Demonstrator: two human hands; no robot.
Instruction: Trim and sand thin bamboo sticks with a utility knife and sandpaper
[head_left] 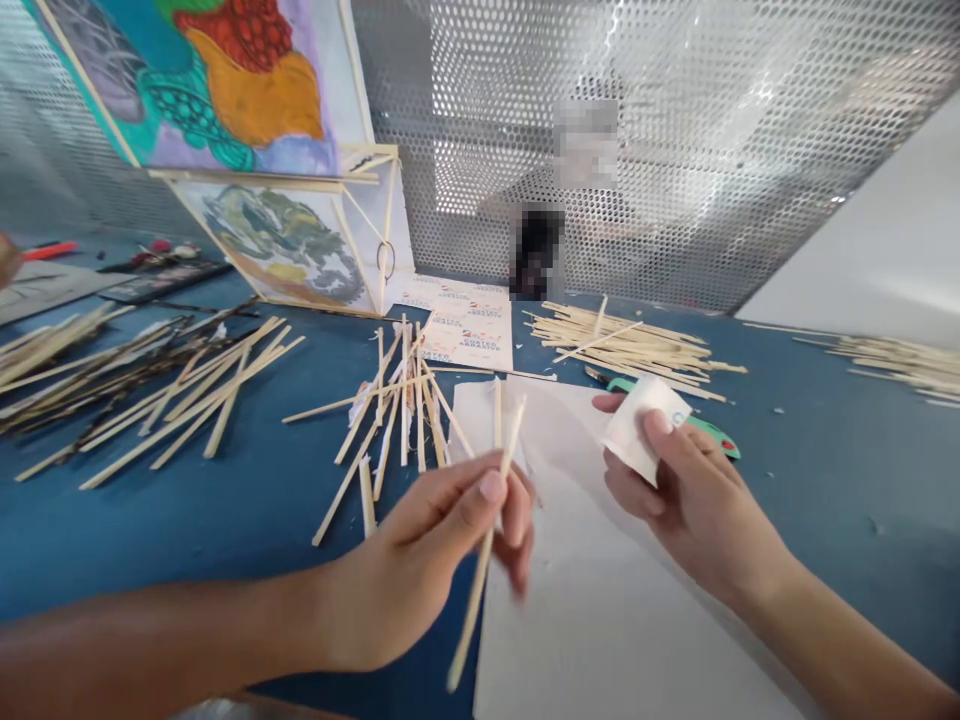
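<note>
My left hand (pixel 442 540) pinches a thin wooden stick (pixel 480 570) between thumb and fingers. The stick slants, its upper end above the white paper sheet (pixel 600 610) and its lower end toward me. In my right hand (pixel 690 490) is a small folded piece of sandpaper (pixel 637 425), pale back outward with a blue printed mark. It is held apart from the stick. Behind my right hand a green utility knife (pixel 716 437) lies on the table, partly hidden by my fingers. Another short stick (pixel 498 412) lies at the sheet's far edge.
Loose stick piles lie left (pixel 210 400), centre (pixel 405 400) and right (pixel 630 345) on the blue table (pixel 300 560). A sheet printed "coated abrasive" (pixel 480 325) lies before a perforated metal panel (pixel 465 120). Painted stick-framed panels (pixel 285 240) stand at back left. Another person's hand (pixel 7 260) shows far left.
</note>
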